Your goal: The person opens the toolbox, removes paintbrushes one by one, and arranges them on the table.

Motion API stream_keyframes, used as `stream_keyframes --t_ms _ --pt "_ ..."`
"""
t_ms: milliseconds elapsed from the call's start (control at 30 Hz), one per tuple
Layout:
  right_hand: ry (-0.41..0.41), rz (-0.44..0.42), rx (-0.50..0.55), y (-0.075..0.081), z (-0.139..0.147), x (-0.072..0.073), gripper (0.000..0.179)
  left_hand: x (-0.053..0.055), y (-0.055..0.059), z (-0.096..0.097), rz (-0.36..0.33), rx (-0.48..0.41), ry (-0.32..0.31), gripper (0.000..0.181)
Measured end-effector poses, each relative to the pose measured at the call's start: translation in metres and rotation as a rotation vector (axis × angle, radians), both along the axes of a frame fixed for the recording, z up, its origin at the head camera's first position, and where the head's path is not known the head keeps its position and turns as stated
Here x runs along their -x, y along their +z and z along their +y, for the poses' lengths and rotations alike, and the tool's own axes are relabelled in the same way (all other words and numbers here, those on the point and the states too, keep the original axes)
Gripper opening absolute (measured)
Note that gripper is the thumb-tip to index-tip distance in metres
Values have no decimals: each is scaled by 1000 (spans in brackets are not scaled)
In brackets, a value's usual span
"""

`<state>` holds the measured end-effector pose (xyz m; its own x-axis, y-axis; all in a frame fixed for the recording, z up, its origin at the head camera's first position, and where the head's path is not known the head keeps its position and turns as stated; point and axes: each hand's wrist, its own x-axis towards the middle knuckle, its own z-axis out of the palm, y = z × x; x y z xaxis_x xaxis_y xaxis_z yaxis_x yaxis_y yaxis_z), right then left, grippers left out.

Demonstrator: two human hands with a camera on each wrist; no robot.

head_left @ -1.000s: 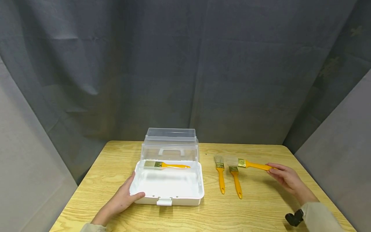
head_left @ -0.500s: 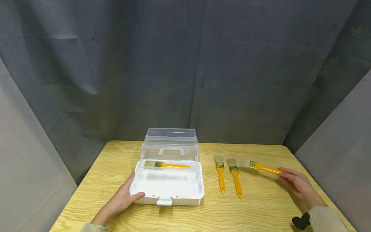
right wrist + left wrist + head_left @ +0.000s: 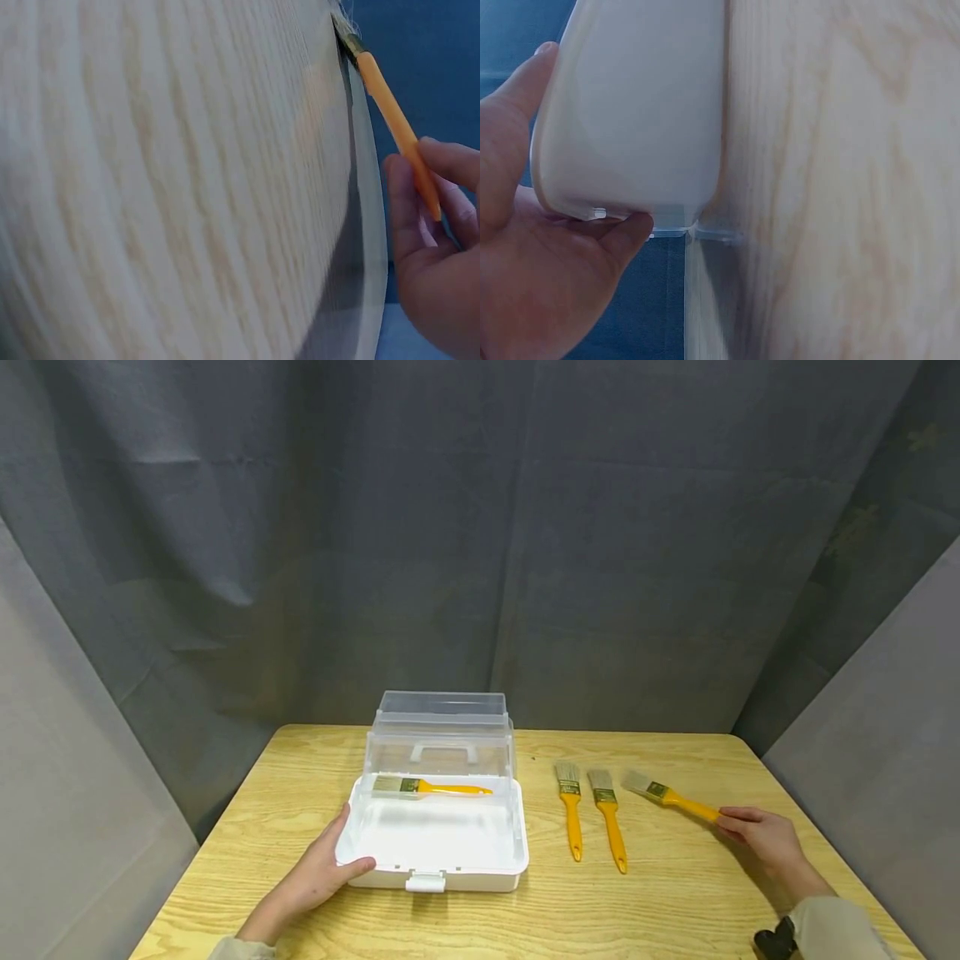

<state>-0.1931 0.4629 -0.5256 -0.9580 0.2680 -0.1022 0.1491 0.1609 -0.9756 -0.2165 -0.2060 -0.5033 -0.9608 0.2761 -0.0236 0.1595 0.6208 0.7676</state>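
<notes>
My right hand point(image 3: 765, 839) pinches a paintbrush point(image 3: 693, 807) by the end of its yellow handle, thumb on one side and fingers on the other. Its bristles point left and away, low over the table; the right wrist view shows the handle point(image 3: 390, 105) tilted, with the bristle end close to the wood. On the left, my left hand point(image 3: 311, 877) holds the near left corner of a white plastic box point(image 3: 491, 882), thumb at the front rim and fingers along the side wall point(image 3: 637, 112). The box's clear tiered lid point(image 3: 442, 702) stands raised at the back.
Another yellow-handled paintbrush point(image 3: 450, 789) lies in a clear tray at the back of the box. Two more, a left brush point(image 3: 572, 818) and a right brush point(image 3: 611, 831), lie side by side on the wooden table point(image 3: 570, 918). A grey curtain point(image 3: 600, 568) hangs behind.
My right hand has carried its paintbrush rightward, away from above the nearest lying brush, and lowered it toward the table. My left hand and the box have stayed put.
</notes>
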Motion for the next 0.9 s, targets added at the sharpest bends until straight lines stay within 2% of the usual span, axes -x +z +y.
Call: stream_keyframes --t_ms 100,267,333,600,733,900 --pt "18 -74 -153 3 -6 1 52 0 0 0 -4 0 0 106" --pt "127 -171 -184 9 -17 1 51 0 -1 0 -1 -6 4 107" --pt "200 -195 -119 12 -22 1 49 0 -1 1 1 -7 7 107" --pt "533 -282 -13 18 -39 5 45 -1 -1 1 7 -5 2 107" --pt "607 -309 72 17 -46 7 37 0 -1 1 9 -8 1 106" --pt "608 -338 196 14 -55 9 32 0 -1 1 13 -6 4 106"
